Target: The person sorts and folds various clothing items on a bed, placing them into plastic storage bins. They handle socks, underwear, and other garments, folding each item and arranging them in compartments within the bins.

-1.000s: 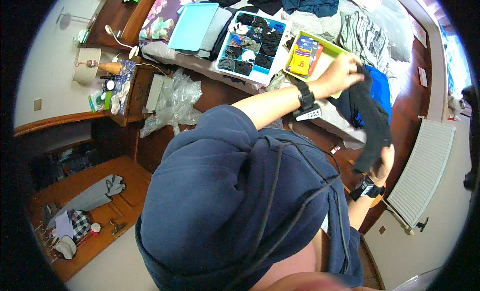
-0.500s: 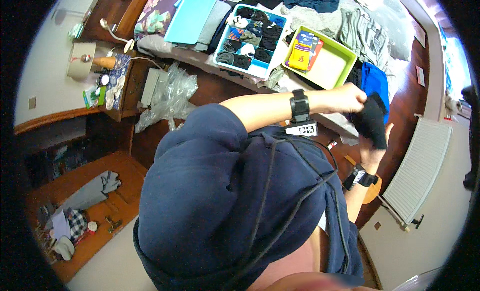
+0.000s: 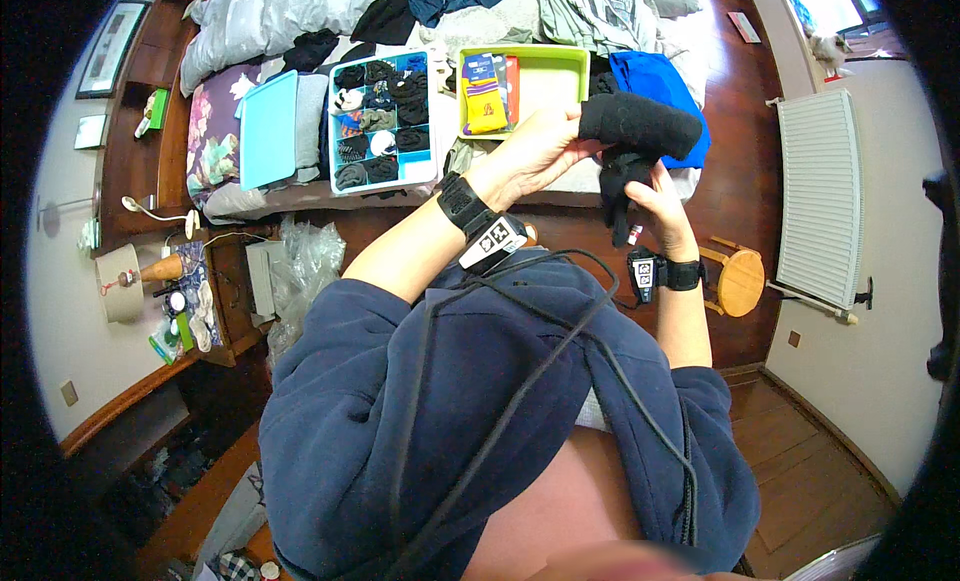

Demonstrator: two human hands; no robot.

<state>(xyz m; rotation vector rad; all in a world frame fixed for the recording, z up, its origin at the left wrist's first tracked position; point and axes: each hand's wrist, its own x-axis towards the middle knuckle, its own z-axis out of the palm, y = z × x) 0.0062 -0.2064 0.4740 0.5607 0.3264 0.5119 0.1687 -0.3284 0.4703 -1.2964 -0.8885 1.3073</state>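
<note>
Dark black socks point(image 3: 645, 123) are stretched out between my hands in front of the bed. My left hand point(image 3: 540, 153) pinches them at their left end, fingers closed. Lower and to the right, my right hand point(image 3: 660, 209) is closed on the part of the black fabric that hangs down; some of its fingers are hidden behind it. Beyond my left wrist stands a white and blue divided box point(image 3: 432, 161) with rolled socks in its compartments. Beside it is a green tray point(image 3: 573, 71) holding packaged socks point(image 3: 483, 103) in yellow and purple.
A light blue lid point(image 3: 268, 131) lies on folded clothes at the left. Blue cloth point(image 3: 655, 76) rests at the bed's right edge, with striped clothing point(image 3: 590, 16) behind. A wooden stool point(image 3: 741, 283) and a white radiator point(image 3: 820, 196) stand to the right; plastic wrapping point(image 3: 305, 276) is on the floor.
My view and body have turned to the right, so the bed things sit further left. The black socks, bunched before, now extend sideways, and my right hand has closed on their hanging part.
</note>
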